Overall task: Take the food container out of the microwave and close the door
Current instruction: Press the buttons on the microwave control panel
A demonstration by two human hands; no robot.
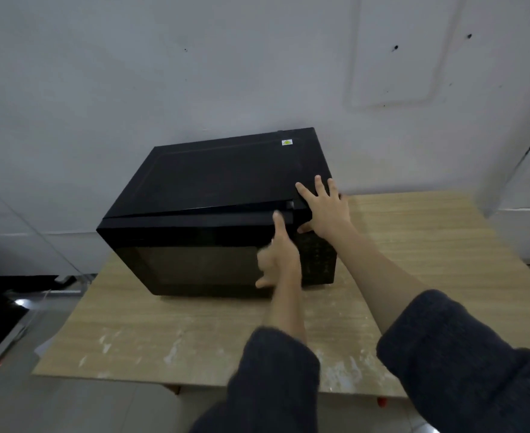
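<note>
The microwave (220,214) is a black, box-shaped unit standing on a light wood-grain bench (429,245) in the centre of the frame, close to a pale wall (163,73). Its top panel is plain, with a small white and yellow sticker (287,142) near the upper right corner. The door (195,260) carries a dark window, and a control panel (318,260) with faint markings sits on the right of the front face. The door stands slightly ajar: a narrow wedge-shaped gap shows along its top edge, wider toward the right. The food container does not show in this view, so its position cannot be told.

The right hand (326,210) lies on the upper right front corner of the microwave, fingers spread flat over the top panel and thumb against the front face; this grip is apart and clamps nothing. The left hand (280,254) is at the right edge of the door, index finger extended upward to the door's top edge, the other fingers loosely curled. The left hand is blurred, and whether it grips the door edge cannot be told. Both forearms emerge from dark sleeves (460,354) at the lower right of the frame.
</note>
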